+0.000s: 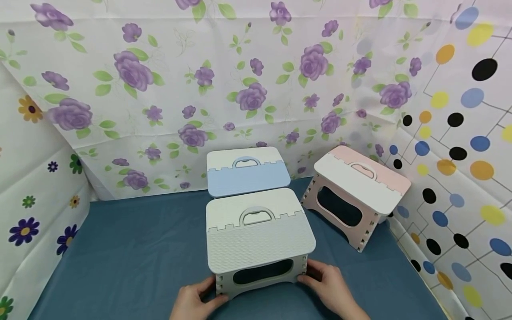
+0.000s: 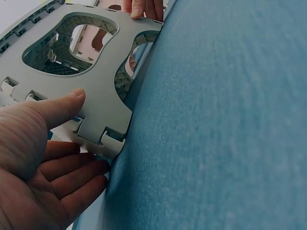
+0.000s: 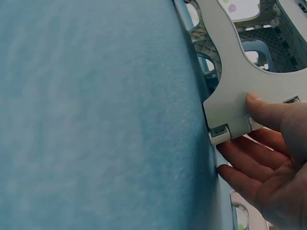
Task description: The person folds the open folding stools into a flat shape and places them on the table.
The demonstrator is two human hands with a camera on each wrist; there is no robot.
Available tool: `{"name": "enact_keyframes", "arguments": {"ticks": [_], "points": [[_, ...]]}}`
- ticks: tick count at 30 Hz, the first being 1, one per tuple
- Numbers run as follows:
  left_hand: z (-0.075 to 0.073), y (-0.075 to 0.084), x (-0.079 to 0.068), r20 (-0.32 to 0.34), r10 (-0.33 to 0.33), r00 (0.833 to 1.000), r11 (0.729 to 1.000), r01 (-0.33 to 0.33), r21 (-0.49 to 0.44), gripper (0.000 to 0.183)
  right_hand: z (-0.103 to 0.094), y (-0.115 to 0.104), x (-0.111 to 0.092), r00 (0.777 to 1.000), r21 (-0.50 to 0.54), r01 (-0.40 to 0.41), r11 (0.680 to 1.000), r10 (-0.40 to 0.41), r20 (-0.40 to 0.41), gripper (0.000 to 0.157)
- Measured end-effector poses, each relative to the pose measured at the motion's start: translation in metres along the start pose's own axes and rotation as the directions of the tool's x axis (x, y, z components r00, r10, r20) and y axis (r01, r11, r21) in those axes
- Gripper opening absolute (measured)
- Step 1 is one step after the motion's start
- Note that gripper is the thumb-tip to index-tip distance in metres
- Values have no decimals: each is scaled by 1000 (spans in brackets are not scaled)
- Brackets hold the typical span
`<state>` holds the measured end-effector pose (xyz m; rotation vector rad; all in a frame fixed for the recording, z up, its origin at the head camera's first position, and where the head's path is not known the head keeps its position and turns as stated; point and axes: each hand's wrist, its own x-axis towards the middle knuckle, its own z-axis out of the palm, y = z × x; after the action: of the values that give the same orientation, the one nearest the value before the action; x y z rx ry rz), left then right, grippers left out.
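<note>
A pale grey-green folding step stool (image 1: 260, 242) stands unfolded on the blue cloth, its oval-holed end panel toward me. My left hand (image 1: 194, 298) holds its near left leg. In the left wrist view the thumb (image 2: 64, 108) lies on the panel and the fingers (image 2: 79, 184) reach round the leg's side. My right hand (image 1: 331, 284) holds the near right leg in the same way, thumb (image 3: 268, 113) on the front face and fingers (image 3: 249, 163) along the side. Both stool feet near me appear to rest on the cloth.
A blue and white folding stool (image 1: 248, 178) stands right behind the grey-green one. To the right is a pink and white folding stool (image 1: 360, 178), set at an angle. Flowered sheeting (image 1: 160, 89) hangs behind, and dotted sheeting (image 1: 460, 178) hangs along the right. Blue cloth (image 1: 148, 240) covers the surface.
</note>
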<state>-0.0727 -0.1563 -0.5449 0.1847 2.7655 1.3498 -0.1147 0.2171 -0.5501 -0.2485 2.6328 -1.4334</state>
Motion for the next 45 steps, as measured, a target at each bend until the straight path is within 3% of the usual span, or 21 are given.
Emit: {"name": "enact_keyframes", "arguments": {"ticks": [7,16,27,38,45], "points": [[3,0,3,-3,15,1000,1000,-15,-1,67,1,-5,0,1000,47,-29,998,29,-5,46],[4,-4,5,1,13,1000,991,-13,-130,64,7,-10,1,998,19,-51,999,52,-31,52],[6,-6,6,53,-15,998,959,29,-283,67,10,-14,1,995,31,-84,996,85,-43,45],[12,-10,11,34,-18,999,953,28,-301,61,11,-10,3,993,53,-100,994,103,-57,35],[10,-13,11,57,2,998,944,17,-330,57,10,-10,5,995,55,-84,995,87,-48,36]]}}
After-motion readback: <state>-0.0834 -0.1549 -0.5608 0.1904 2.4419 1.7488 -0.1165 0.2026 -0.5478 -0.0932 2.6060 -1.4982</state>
